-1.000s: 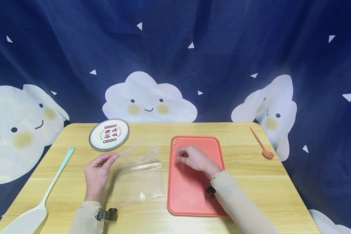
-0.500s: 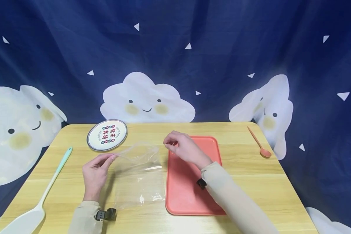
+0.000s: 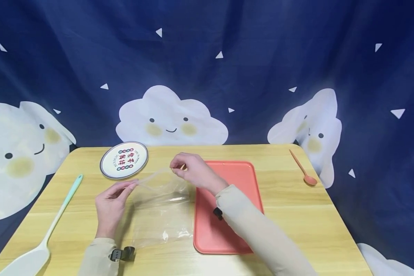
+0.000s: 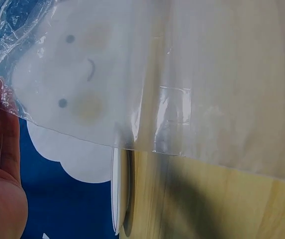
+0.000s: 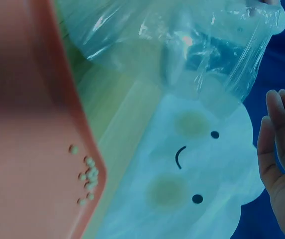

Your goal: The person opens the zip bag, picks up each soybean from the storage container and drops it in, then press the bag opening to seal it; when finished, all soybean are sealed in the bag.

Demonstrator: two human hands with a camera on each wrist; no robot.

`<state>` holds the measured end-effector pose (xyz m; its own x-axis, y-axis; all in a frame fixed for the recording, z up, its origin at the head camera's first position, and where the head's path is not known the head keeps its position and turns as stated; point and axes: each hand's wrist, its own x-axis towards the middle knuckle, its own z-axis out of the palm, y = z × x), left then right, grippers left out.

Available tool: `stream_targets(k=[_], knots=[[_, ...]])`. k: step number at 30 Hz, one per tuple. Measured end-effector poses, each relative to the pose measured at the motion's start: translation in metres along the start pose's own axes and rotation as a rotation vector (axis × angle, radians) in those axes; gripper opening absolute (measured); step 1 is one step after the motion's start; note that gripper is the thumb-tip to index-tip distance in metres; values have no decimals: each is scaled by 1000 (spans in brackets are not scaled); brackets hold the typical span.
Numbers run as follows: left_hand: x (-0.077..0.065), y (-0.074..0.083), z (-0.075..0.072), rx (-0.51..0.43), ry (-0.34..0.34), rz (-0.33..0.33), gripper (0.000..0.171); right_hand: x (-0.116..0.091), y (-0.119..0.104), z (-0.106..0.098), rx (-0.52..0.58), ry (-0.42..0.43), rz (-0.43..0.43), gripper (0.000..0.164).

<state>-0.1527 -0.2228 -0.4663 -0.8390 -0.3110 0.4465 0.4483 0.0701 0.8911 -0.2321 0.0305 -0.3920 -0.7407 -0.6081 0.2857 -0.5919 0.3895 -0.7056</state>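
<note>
My left hand pinches the left edge of a clear plastic zip bag at its top. In the left wrist view the bag spreads out flat beside the fingers. My right hand is at the right side of the bag's parted mouth, thumb and forefinger pinched on a small soybean, mostly hidden by the fingertips. Several pale soybeans lie in a corner of the red tray, which sits right of the bag under my right forearm.
A round plate with printed lettering lies behind my left hand. On the left is a long spatula with a pale green handle. An orange spoon lies near the table's right edge. A dark blue cloud-print curtain hangs behind.
My right hand has moved left from over the tray's beans to the bag's mouth. The left hand keeps its pinch on the bag. The head view has shifted slightly.
</note>
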Motion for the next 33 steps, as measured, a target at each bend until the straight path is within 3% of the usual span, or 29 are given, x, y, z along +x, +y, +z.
stream_targets(k=[8, 15, 25, 33], knots=[[2, -1, 1, 27, -22, 21, 10, 13, -8, 15, -51, -91, 28, 6], [3, 0, 2, 35, -38, 28, 11, 13, -8, 20, -99, -113, 23, 8], [1, 4, 4, 49, -30, 31, 10, -4, 10, 1, 33, 40, 37, 7], [-4, 23, 13, 70, -29, 43, 7, -28, 49, -21, 66, 125, 162, 9]])
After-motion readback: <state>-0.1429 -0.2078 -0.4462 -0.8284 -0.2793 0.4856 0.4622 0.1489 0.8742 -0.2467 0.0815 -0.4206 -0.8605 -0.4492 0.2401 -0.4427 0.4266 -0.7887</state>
